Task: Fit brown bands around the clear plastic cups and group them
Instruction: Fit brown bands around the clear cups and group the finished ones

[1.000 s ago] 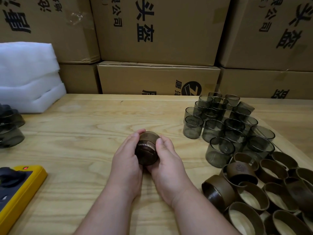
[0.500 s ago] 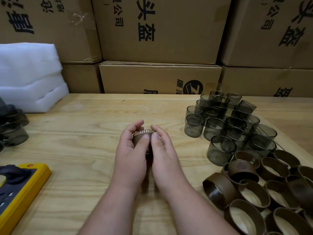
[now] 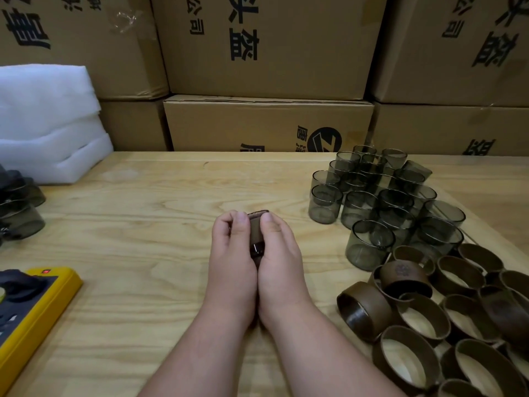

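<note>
Bare forearms, no sleeves; left hand (image 3: 233, 262), right hand (image 3: 282, 265) ungloved, short nails

Bare wooden table (image 3: 160, 224) mid-left; clear cups (image 3: 380, 202) and brown bands (image 3: 429, 319) crowding right.

A storeroom or small packing workshop was indicated. Printed cardboard cartons (image 3: 269, 44) were stacked wall-high directly behind a bare plywood worktable (image 3: 160, 224). Batches of identical parts were laid out on it: smoky clear plastic cups (image 3: 380, 196) and brown bands (image 3: 429, 310) at the right. White foam packing sheets (image 3: 48, 121) were piled at the left, and a yellow device (image 3: 34, 313) lay near the edge.
</note>
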`<state>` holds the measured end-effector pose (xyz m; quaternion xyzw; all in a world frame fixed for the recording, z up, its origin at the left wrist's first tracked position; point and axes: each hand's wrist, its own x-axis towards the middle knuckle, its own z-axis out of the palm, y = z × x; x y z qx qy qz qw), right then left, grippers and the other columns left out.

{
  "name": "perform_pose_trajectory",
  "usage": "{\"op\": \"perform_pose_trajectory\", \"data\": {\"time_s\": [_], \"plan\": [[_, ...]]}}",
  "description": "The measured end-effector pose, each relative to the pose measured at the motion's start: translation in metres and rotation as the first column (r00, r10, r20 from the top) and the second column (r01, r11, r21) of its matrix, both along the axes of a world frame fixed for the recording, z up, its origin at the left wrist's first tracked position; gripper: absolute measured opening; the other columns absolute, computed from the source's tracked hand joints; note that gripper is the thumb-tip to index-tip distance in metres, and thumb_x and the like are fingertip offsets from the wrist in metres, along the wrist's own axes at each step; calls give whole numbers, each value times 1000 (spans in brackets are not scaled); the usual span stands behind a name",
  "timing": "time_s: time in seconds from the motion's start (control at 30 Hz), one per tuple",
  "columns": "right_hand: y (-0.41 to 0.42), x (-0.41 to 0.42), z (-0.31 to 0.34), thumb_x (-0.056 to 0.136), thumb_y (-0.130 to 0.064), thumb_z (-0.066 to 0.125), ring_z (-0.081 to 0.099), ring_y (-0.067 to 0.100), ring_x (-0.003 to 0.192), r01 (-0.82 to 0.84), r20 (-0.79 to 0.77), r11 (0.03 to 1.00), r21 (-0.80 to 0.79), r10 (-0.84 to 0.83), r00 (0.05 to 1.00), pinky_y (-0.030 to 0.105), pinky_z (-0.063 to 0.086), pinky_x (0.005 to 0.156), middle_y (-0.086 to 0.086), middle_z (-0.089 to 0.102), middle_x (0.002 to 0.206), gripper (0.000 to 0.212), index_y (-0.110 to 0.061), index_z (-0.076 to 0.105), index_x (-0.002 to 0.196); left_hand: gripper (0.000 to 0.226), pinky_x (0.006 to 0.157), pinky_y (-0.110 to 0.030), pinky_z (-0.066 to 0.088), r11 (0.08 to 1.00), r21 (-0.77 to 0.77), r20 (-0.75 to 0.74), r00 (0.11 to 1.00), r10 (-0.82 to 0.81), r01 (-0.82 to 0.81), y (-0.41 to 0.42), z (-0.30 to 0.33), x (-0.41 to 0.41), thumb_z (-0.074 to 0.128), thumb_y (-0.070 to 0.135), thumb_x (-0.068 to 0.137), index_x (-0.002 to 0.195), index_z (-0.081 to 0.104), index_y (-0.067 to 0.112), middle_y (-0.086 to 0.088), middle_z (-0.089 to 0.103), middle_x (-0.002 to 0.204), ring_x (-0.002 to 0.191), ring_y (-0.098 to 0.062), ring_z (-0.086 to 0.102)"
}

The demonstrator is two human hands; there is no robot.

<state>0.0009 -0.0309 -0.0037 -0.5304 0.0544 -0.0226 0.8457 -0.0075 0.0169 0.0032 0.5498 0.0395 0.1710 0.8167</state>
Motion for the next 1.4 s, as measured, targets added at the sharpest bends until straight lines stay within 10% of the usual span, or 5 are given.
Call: {"op": "perform_pose_trajectory", "data": {"time_s": [0.37,0.67,1.0,1.27,1.4], "plan": [[-8,2,6,79,-39,60,74,19,84,70,-15,985,157,-68,998,33,59,75,6,77,90,51,-4,66,116,9,80,-32,57,992,58,-13,994,-108,109,-1,-7,3,66,32,97,94,59,36,-2,76,104,95,-17,72],[-19,2,7,96,-39,56,48,7,129,229,172,868,-441,-168,971,38,39,114,-19,55,125,11,-42,56,107,19,64,-9,45,812,552,19,976,218,-192,42,-11,12,81,20,85,80,63,25,13,71,78,71,6,63],[-17,9,4,93,-24,60,48,10,127,203,128,779,-593,-157,979,34,39,112,-21,51,116,25,-38,50,112,26,97,-26,45,622,783,-50,994,95,-20,61,-5,69,85,25,79,85,60,25,8,59,124,115,-11,58],[-16,10,1,92,-28,56,45,3,127,150,102,757,-636,-110,989,31,39,111,-27,49,120,33,-41,51,121,34,67,-15,43,595,803,-75,992,100,0,92,-3,123,78,24,80,102,56,38,13,64,107,90,-4,65],[-15,10,-1,89,-37,51,45,1,124,137,105,737,-662,-90,990,33,41,109,-28,50,121,37,-40,52,126,63,85,-16,42,600,800,-76,992,99,2,98,-4,138,88,35,76,125,50,41,14,58,120,102,5,59]]}}
